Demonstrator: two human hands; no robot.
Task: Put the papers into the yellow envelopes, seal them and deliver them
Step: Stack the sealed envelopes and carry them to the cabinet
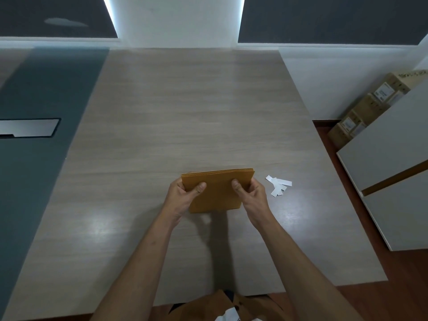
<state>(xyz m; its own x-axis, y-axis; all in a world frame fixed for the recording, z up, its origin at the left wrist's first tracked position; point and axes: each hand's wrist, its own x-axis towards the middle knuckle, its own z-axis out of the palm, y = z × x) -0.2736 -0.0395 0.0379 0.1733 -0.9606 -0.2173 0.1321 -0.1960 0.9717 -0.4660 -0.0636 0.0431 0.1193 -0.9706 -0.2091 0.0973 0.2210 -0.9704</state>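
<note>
A stack of several yellow envelopes [217, 191] is held upright on its lower edge on the wooden table [185, 112], near its middle front. My left hand [183, 195] grips the stack's left side, thumb on the near face. My right hand [251, 193] grips the right side the same way. The envelopes' top edges are fanned slightly at the upper right corner. No loose papers show on the table.
Several white paper strips [278, 185] lie just right of the stack. A grey-blue panel with a metal cable hatch [30, 127] runs along the table's left. A white cabinet [393, 170] and cardboard boxes [370, 103] stand at the right.
</note>
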